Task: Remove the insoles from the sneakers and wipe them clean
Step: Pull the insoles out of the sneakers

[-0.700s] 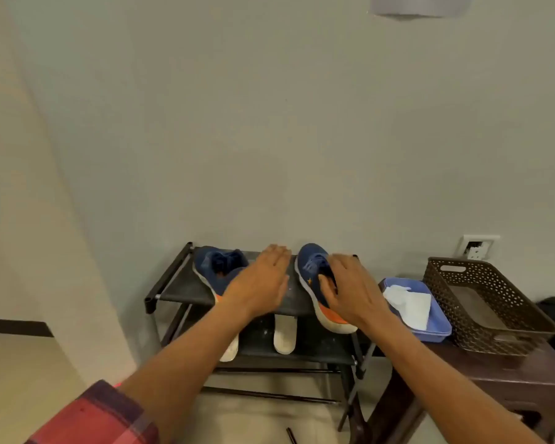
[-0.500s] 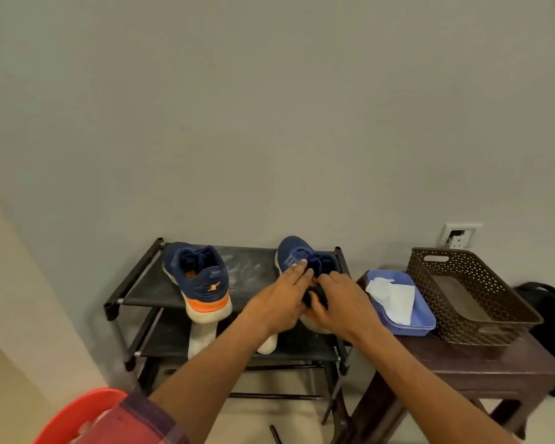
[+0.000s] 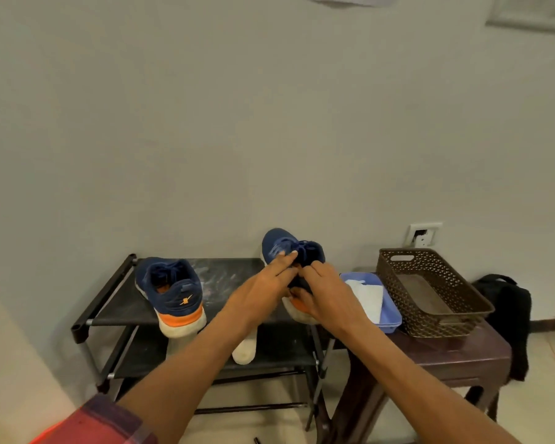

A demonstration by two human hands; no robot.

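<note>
Head view: my right hand [image 3: 327, 296] curled round the heel of the sneaker [image 3: 276, 245] and my left hand [image 3: 260, 290] lay straight-fingered against its collar, both hiding the opening. Left of that hold sat the second sneaker [image 3: 173, 290] on the rack [image 3: 109, 302]. To the right were a blue tray [image 3: 393, 315] with a cloth [image 3: 369, 296], then a basket [image 3: 430, 283].

L sneaker [image 3: 173, 293] flat, R sneaker [image 3: 281, 245] toe-up.

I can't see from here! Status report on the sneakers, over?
Right hand grips right sneaker heel; left hand fingers at its opening. Left sneaker untouched. Nothing blocking.
</note>
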